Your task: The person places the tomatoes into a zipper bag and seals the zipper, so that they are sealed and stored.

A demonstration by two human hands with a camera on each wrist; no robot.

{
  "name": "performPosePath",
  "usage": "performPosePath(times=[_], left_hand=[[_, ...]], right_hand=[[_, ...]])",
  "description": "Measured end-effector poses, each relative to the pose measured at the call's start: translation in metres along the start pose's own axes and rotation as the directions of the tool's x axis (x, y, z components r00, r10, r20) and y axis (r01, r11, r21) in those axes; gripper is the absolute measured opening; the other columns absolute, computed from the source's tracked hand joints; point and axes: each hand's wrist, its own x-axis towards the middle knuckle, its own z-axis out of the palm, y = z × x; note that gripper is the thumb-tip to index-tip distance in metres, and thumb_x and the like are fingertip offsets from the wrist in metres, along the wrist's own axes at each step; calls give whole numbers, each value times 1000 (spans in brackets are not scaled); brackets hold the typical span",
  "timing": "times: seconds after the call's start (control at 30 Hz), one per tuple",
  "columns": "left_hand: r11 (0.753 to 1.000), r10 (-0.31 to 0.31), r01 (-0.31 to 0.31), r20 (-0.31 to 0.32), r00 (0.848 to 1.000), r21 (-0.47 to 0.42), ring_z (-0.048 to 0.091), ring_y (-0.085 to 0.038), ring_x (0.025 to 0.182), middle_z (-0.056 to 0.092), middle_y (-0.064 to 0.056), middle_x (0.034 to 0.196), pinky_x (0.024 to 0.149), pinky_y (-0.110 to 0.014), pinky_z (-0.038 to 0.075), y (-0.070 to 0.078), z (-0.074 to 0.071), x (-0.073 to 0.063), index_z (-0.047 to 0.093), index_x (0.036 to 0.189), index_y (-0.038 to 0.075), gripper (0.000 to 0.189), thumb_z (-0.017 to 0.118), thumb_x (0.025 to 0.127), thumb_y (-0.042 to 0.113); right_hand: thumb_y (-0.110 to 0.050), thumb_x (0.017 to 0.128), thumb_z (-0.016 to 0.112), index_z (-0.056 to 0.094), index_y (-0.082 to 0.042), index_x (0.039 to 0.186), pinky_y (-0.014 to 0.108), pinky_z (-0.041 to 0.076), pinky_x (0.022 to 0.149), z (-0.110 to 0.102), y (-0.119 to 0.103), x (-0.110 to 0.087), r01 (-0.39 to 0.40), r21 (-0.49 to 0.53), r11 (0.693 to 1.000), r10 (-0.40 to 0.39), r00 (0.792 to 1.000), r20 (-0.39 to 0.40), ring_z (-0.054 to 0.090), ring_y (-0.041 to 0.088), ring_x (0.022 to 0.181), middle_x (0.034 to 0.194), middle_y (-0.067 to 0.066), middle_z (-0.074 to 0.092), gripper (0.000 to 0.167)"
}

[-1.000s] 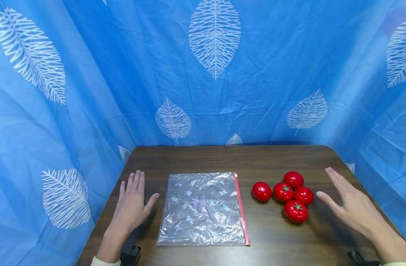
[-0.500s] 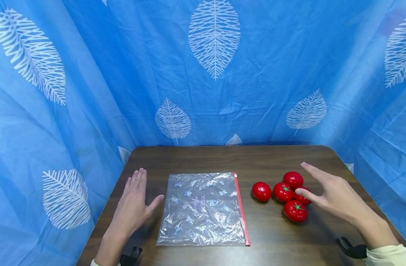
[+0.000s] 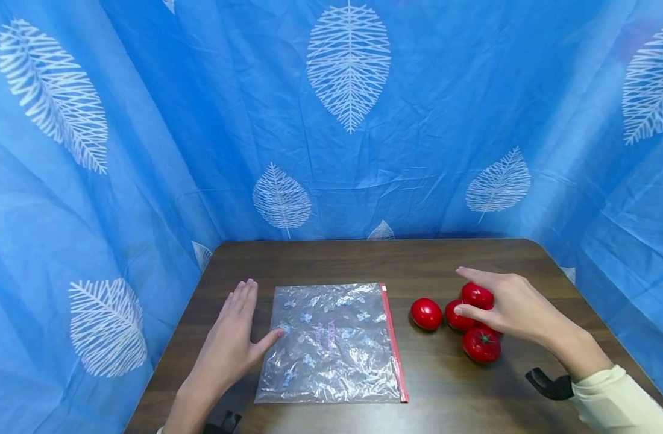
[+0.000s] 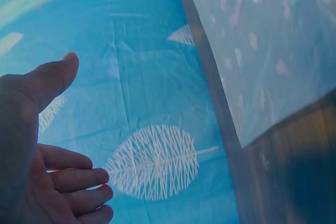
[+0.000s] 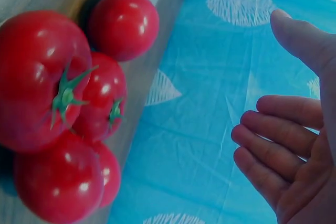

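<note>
My right hand (image 3: pixel 518 304) is held over the cluster of glossy red tomatoes, thumb and fingers spread apart and nothing between them. It partly hides several of them in the head view. The nearest tomato (image 3: pixel 481 345) shows a green stem, and a separate tomato (image 3: pixel 426 314) lies a little to the left. In the right wrist view a large tomato (image 5: pixel 42 82) fills the left side. My left hand (image 3: pixel 231 337) hovers empty at the left edge of a clear zip bag (image 3: pixel 331 343), its thumb tip overlapping the bag in the head view. The bag lies flat, its red zip strip facing right.
Everything sits on a dark wood-grain table (image 3: pixel 320 259) with rounded far corners. A blue curtain (image 3: pixel 217 108) with white leaf prints hangs behind the table and along both sides. A black strap (image 3: pixel 549 384) is on the right wrist.
My right hand has moved left from the table's right side to over the tomatoes. My left hand has shifted slightly right, towards the bag. The bag and tomatoes stay put.
</note>
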Motion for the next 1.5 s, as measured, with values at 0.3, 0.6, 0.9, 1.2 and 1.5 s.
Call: performPosePath(times=[0.3, 0.6, 0.9, 1.2, 1.5], left_hand=[[999, 9, -5, 77, 997, -51, 48, -47, 154, 50, -31, 164, 124, -61, 40, 23, 6, -2, 46, 159, -11, 90, 84, 97, 42], [994, 69, -61, 93, 993, -86, 52, -46, 152, 55, -29, 160, 122, -59, 44, 42, 20, -5, 51, 156, -11, 87, 88, 94, 37], [991, 116, -108, 115, 987, -73, 54, -47, 149, 56, -32, 157, 121, -59, 45, 51, 37, -8, 54, 152, -12, 85, 89, 93, 38], [993, 105, -90, 207, 973, -80, 54, -49, 149, 55, -32, 158, 123, -62, 42, 57, 51, -12, 54, 153, -11, 87, 86, 94, 43], [996, 94, -90, 239, 967, -27, 57, -51, 144, 58, -34, 154, 121, -63, 45, 62, 71, -18, 54, 151, -12, 88, 85, 93, 46]], right_hand=[[-50, 88, 91, 68, -10, 149, 30, 56, 65, 10, -10, 19, -16, 27, 1000, 12, 993, 119, 42, 0, 61, 68, -14, 59, 77], [-52, 91, 88, 69, -7, 147, 54, 64, 97, 23, -18, 36, 43, 61, 997, -54, 979, 196, 79, 30, 113, 140, 14, 76, 74], [-51, 90, 87, 70, -5, 144, 56, 61, 102, 35, -28, 52, 72, 67, 995, -88, 961, 262, 76, 35, 124, 141, 15, 75, 73], [-50, 86, 92, 70, -6, 145, 50, 64, 97, 52, -31, 62, 95, 107, 990, -123, 950, 288, 78, 31, 118, 138, 12, 77, 76], [-40, 89, 91, 73, -1, 140, 50, 64, 99, 69, -38, 72, 128, 119, 985, -160, 936, 314, 79, 26, 111, 132, 14, 79, 66]])
